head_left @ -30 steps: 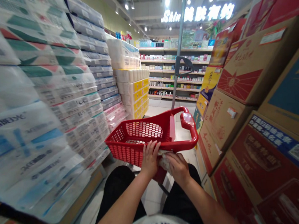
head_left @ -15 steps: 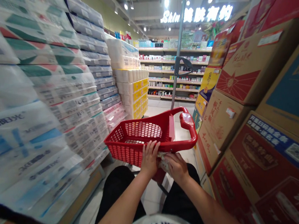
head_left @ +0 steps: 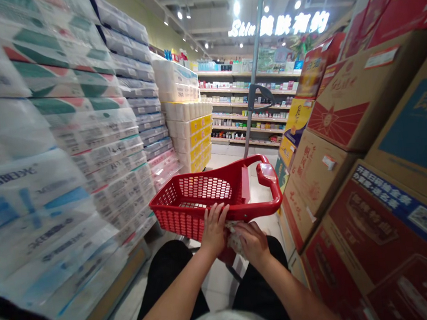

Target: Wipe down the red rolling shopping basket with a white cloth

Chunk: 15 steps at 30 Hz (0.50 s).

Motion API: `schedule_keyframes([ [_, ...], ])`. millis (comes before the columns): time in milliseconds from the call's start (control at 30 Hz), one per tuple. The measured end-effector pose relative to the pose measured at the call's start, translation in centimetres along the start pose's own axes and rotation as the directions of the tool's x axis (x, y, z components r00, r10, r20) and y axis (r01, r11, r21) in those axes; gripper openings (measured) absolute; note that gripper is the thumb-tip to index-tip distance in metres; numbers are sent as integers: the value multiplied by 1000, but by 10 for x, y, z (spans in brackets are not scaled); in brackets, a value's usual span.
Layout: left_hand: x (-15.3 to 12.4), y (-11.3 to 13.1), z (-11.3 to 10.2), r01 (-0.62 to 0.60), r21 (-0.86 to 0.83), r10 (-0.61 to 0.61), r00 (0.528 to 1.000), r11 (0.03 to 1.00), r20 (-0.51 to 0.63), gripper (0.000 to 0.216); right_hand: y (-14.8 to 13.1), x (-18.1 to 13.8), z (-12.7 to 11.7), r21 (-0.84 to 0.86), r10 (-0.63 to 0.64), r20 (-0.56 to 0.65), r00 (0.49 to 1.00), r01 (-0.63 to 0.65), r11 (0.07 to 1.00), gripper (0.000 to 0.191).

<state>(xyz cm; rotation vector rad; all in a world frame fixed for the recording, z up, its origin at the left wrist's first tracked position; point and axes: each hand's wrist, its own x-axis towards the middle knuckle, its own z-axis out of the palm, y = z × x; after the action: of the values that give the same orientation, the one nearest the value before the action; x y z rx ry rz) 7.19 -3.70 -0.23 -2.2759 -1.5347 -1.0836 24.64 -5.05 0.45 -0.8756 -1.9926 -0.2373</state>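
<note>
A red plastic shopping cart (head_left: 253, 209) stands crosswise in front of my knees, with a perforated basket and its handle toward the right. My left hand (head_left: 214, 232) rests on the near side of the basket, its fingers stretched out over the wall just below the rim. Close beside it, my right hand (head_left: 253, 241) is closed around a crumpled pale cloth (head_left: 235, 240) and holds it against the cart's side under the handle end. Part of the cloth is hidden by the fingers.
Tall stacks of wrapped tissue packs (head_left: 98, 125) line the left side. Cardboard cartons (head_left: 338, 114) are piled close on the right. Behind the cart rises a grey metal pole (head_left: 253, 77) with a bracket. Stocked shelves (head_left: 240, 85) stand farther back.
My right hand and the cloth have shifted slightly down along the cart's side. My left hand and the cart stay in place.
</note>
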Motion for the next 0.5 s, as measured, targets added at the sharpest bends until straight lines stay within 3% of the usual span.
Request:
schedule_keyframes([
  [200,1,1,-1,-6,-1,6,1000,1000,-6,74,1,0,-1,-26,-18,13,1000,18,999,32],
  [500,1,1,0,-18,9,19,1000,1000,-19,76,-1,2,-4,27,58,-9,998,-58,998,35],
])
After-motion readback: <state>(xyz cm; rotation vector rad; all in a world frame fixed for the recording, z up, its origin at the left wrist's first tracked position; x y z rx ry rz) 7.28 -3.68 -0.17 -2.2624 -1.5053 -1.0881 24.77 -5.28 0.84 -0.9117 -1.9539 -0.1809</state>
